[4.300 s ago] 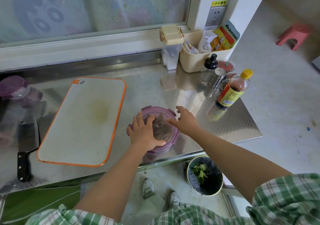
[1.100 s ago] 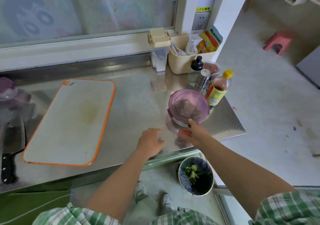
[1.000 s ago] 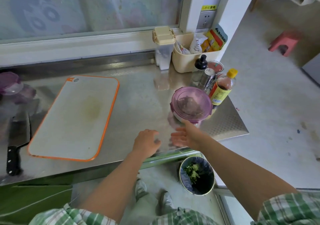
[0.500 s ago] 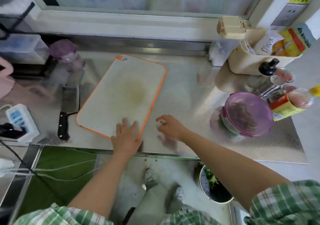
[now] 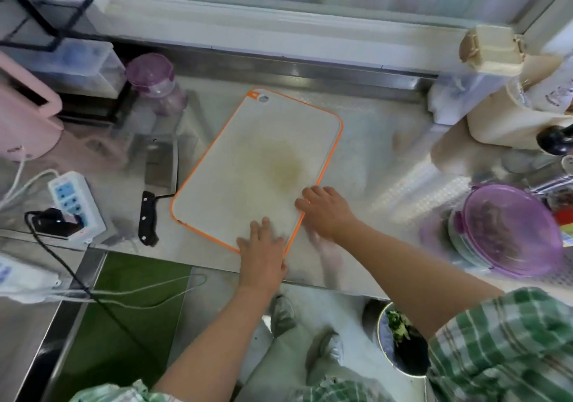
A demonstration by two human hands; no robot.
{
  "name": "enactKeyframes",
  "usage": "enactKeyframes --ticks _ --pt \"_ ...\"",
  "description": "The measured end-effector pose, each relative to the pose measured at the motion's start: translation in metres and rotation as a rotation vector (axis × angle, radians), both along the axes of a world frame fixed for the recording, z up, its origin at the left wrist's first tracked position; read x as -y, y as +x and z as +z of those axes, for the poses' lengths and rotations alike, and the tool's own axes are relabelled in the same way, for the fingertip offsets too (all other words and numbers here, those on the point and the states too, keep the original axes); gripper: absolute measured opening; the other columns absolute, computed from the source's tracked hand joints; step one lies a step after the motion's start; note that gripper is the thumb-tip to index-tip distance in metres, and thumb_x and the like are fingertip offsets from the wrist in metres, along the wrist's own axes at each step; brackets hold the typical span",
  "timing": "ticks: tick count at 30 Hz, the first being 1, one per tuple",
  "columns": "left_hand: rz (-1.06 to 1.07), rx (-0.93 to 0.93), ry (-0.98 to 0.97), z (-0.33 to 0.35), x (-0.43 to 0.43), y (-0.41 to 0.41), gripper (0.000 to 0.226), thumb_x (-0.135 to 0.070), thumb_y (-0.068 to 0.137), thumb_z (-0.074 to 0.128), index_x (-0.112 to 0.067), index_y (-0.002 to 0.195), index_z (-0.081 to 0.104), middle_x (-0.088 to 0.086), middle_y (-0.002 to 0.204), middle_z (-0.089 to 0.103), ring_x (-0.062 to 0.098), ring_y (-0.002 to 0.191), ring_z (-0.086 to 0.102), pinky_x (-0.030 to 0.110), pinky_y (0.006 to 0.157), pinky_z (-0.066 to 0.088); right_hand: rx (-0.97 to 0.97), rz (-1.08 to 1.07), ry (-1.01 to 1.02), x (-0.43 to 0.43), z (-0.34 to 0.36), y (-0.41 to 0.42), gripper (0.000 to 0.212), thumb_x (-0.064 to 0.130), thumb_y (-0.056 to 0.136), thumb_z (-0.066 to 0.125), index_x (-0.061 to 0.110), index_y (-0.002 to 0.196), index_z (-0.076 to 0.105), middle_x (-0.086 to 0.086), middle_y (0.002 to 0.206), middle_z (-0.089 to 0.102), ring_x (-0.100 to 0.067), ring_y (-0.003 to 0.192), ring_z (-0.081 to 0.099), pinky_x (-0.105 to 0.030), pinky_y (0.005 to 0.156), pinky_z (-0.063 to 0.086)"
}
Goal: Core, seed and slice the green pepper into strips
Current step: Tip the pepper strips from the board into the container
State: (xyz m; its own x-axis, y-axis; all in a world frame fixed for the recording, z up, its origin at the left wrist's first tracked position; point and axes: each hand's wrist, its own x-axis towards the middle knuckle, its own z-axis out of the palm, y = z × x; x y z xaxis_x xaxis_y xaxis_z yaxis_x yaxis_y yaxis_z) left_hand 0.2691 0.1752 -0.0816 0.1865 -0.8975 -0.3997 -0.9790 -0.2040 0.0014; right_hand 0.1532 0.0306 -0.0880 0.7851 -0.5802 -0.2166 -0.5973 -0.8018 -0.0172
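- The cutting board (image 5: pixel 248 169), white with an orange rim, lies tilted on the steel counter (image 5: pixel 372 169). Its hanging-hole corner points toward the window and its near corner sits close to the counter's front edge.
- A yellowish stain marks the board's middle.
- The left hand (image 5: pixel 262 256) rests flat on that near corner, fingers straight and close together, palm over the orange rim. It holds nothing.
- The right hand (image 5: pixel 325 212) sits at the board's right long edge, just beyond the left hand and apart from it. Its fingers (image 5: pixel 305 201) reach over the rim onto the white surface, loosely bent, with nothing pinched. The thumb is hidden.
- The knife (image 5: pixel 148 218) lies just beside the board's left edge, black handle toward the person and broad blade pointing at the wall. A narrow strip of bare steel separates knife and board.
- Left of the knife, a power strip (image 5: pixel 76 205) with 1 black plug sits near the counter's front edge.
- Right of the board, a wide bare stretch of counter runs to the lidded purple bowl (image 5: pixel 508 228), which stands well apart from both hands.
- Green scraps (image 5: pixel 397 327) lie in the round bin (image 5: pixel 380 339) on the floor below the counter's edge. Whether they are pepper cannot be told, and the bowl's dark contents are too blurred to name.
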Motion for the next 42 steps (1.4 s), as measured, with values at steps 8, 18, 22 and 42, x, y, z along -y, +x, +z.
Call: enactKeyframes --ticks 8,18,22,42 --pt "-0.009 -0.062 0.042 0.002 -0.003 0.011 0.070 -0.031 0.089 0.063 -0.023 0.146 0.024 0.007 0.161 0.009 0.031 0.148 0.012 0.054 0.107 0.033 -0.089 0.177 -0.014 -0.023 0.010 0.005 0.030 0.014 0.065 0.035 0.020 0.067 0.063 0.002 0.066 0.055 -0.021 0.064 0.058 -0.032 0.073 0.034" --pt "-0.188 -0.025 0.117 0.009 -0.027 0.000 0.066 -0.026 0.093 0.052 -0.022 0.151 0.021 0.012 0.162 0.005 0.035 0.147 0.010 0.049 0.107 0.031 -0.054 0.244 -0.082 -0.045 -0.002 -0.020 0.031 0.038 0.053 0.081 0.025 0.073 0.062 0.004 0.071 0.056 -0.018 0.068 0.057 -0.030 0.065 0.047" --pt "-0.205 0.004 0.060 0.013 -0.036 -0.011 0.060 -0.037 0.086 0.054 -0.021 0.139 0.032 0.009 0.154 0.022 0.033 0.142 0.018 0.049 0.105 0.029 -0.040 0.235 -0.053 -0.063 -0.003 -0.030 0.035 0.043 0.054 0.083 0.024 0.075 0.062 0.004 0.073 0.056 -0.018 0.069 0.058 -0.030 0.062 0.041" --pt "-0.299 -0.086 0.167 0.008 0.013 0.001 0.080 -0.038 0.088 0.059 -0.030 0.154 0.015 0.003 0.164 -0.004 0.041 0.148 -0.002 0.059 0.114 0.018 -0.004 -0.048 -0.085 -0.010 0.003 -0.081 0.020 0.035 0.065 0.057 0.018 0.075 0.060 -0.003 0.075 0.057 -0.025 0.068 0.060 -0.031 0.055 0.044"
